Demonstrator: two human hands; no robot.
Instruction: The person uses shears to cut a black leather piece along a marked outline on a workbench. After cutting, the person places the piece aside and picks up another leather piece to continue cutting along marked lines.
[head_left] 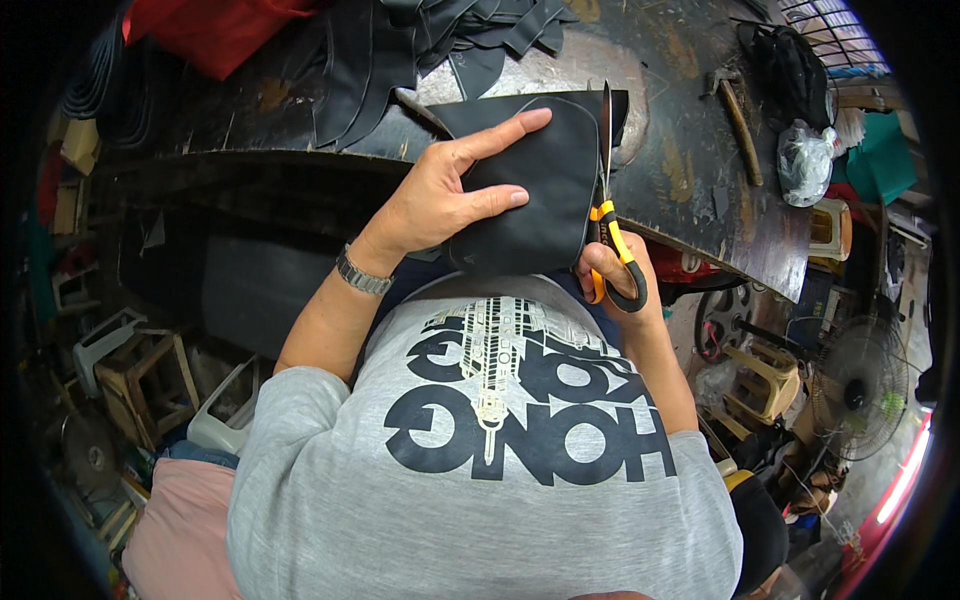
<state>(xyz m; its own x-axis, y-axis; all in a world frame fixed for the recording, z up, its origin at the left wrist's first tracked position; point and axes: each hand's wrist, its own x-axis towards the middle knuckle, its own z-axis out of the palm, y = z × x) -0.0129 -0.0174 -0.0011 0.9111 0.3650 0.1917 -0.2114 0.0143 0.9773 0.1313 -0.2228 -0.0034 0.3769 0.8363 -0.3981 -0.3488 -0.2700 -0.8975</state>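
Note:
A black leather-like sheet (545, 200) with a pale curved line near its edge lies over the table's front edge. My left hand (435, 190) grips its left side, with thumb and forefinger on top and the other fingers hidden beneath. My right hand (625, 270) holds scissors (606, 212) with yellow, orange and black handles. Their blades point away from me along the sheet's right edge. One strip of the sheet shows to the right of the blades. Whether the blades are parted is hard to tell.
The worn dark table (700, 160) bears a pile of black cut pieces (400, 50), a red cloth or bag (215, 35), a hammer (740, 130) and a clear plastic bag (805, 160). Wooden stools (150, 385) stand at left, a fan (855, 390) at right.

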